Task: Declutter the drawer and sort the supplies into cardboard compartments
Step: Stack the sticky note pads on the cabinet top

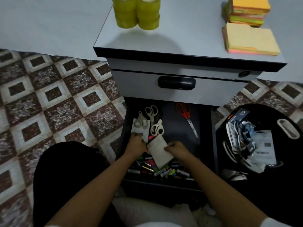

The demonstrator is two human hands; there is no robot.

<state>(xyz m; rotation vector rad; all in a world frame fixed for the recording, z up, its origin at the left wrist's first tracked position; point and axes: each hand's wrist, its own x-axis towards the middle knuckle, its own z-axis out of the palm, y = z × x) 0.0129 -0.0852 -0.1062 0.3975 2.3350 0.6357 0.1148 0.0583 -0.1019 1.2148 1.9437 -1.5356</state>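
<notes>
Fingers [169, 146] of our right hand [177, 149] curl and pinch the right edge of a pale cardboard piece [161, 152], tilted above the markers [164, 171] in the open drawer [177, 128]. Our left hand [136, 143] bends at its left edge; we cannot tell whether it grips.

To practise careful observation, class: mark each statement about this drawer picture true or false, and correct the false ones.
1. The red-handled scissors lie apart from the white-handled scissors in the open drawer. True.
2. The upper drawer is pulled out. False: the upper drawer is closed; only the lower one is open.
3. The right hand pinches a pale card above the markers. True.
4. The tape rolls stand on the floor. False: the tape rolls stand on the cabinet top.
5. The black bin beside the cabinet holds papers. True.
</notes>
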